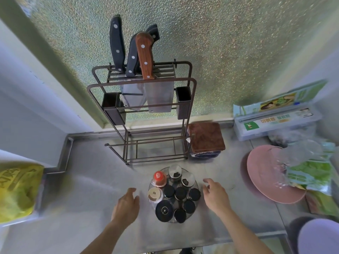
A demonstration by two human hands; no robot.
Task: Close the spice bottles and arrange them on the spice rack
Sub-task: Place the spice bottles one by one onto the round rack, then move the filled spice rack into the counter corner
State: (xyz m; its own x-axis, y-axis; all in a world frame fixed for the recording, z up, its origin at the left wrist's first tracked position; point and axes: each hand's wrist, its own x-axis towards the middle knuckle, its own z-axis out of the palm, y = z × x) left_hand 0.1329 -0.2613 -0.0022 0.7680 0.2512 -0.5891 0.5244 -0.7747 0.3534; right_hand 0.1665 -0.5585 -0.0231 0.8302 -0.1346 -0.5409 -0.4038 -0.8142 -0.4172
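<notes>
We see the spice bottles (174, 194) clustered on a round tray (197, 183) at mid-surface (91, 189), just at 6 o'clock of the dark wire rack (143, 114). Our left hand (126, 206) at 9 o'clock and right hand (215, 194) at 3 o'clock flank the tray — fingers relaxed, holding nothing. A pink plate (264, 178) crowds the right edge — the left stays roomier.

I see a brushed steel counter (102, 182) with a dull sheen. The rack (142, 85) is dark matt metal; one knife handle (145, 55) is glossy wood, and the brown cloth (206, 137) looks fuzzy.
</notes>
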